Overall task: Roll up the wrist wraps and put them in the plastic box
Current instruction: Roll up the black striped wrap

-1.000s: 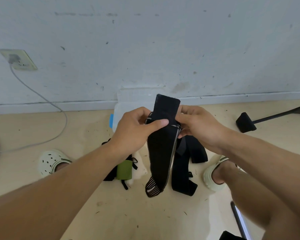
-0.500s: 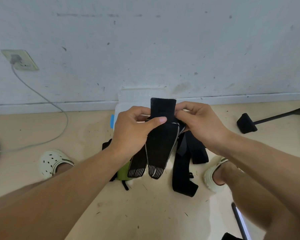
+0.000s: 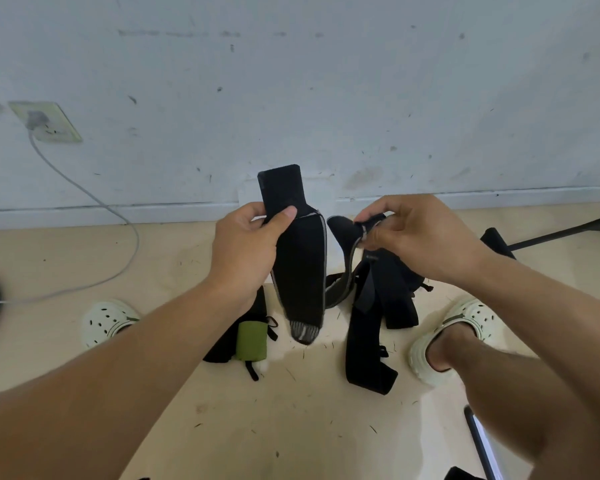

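1. Left thumb (image 3: 284,216) pressed across the black wrist wrap (image 3: 300,268), fingers curled behind it: a firm pinch near the upper end, by the left hand (image 3: 246,244).
2. Right fingertips (image 3: 362,221) pinching the free end of a second black strip (image 3: 343,233); remaining fingers of the right hand (image 3: 420,237) loosely curled, holding nothing else.
3. Long axis of the held wrap close to vertical: stiff flap standing above the thumb, striped tip hanging down toward the floor (image 3: 291,427).
4. Second strip arching down from the right pinch, then curving back toward the wrap's lower part; whether joined or merely touching, cannot tell.
5. Flap just beside the right hand, a little up and to its left; probably the natural starting end for rolling, with the left hand as anchor.
6. Further out: other black straps (image 3: 371,341) and a green pouch (image 3: 252,341) lying on the floor between the sandals (image 3: 108,320).
7. Plastic box (image 3: 248,197) barely visible behind the hands, against the wall (image 3: 326,81).
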The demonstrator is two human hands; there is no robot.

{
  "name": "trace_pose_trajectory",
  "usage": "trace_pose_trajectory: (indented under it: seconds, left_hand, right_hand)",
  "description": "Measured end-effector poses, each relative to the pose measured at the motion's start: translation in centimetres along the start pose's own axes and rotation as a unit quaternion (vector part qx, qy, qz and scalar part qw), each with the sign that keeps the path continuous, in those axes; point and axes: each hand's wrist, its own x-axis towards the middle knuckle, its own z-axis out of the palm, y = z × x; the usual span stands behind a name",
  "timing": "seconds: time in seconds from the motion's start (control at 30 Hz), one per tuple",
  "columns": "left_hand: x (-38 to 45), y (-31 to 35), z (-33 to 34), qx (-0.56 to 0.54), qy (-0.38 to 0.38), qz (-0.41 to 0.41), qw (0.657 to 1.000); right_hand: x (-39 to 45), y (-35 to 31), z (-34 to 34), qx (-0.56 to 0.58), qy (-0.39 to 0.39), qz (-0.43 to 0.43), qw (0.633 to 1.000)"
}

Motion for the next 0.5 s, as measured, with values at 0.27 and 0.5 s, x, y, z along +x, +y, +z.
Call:
trace_pose_trajectory:
  seconds: [0.27, 0.5]
  left_hand:
    - [-0.2, 0.0, -0.1, 0.029, -0.001, 0.020, 0.999]
    - [-0.5, 0.0, 0.1, 0.047, -0.044, 0.016, 0.998]
  right_hand:
    - [0.4, 1.2, -0.2, -0.050, 0.048, -0.007, 0.998]
    - [-0.2, 0.9, 0.2, 0.151, -0.047, -0.021, 0.987]
